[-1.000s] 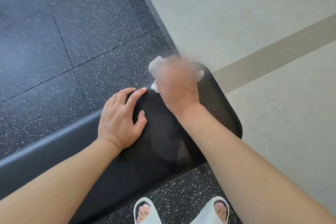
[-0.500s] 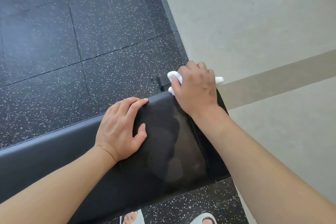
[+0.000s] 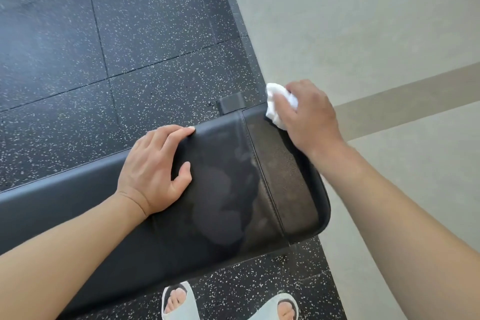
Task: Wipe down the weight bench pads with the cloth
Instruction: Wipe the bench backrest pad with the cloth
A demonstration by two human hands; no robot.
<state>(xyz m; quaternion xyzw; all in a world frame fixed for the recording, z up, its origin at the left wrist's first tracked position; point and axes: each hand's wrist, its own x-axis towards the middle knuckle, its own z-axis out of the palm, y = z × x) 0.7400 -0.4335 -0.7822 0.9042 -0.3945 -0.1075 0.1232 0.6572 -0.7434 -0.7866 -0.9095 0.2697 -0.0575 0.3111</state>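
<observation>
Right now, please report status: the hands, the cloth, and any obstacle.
Left hand flat on bench pad, bracing. Right hand grips white cloth at pad's far end corner. Damp streaks on pad. Nothing in the way.

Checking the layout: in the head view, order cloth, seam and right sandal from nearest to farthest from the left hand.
From the left hand:
1. Seam, just to its right on the pad.
2. Cloth, at the far corner, gripped by the right hand.
3. Right sandal, on the floor.

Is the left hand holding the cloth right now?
No, the left hand rests flat on the bench pad, while the right hand grips the white cloth at the pad's far corner.
</observation>
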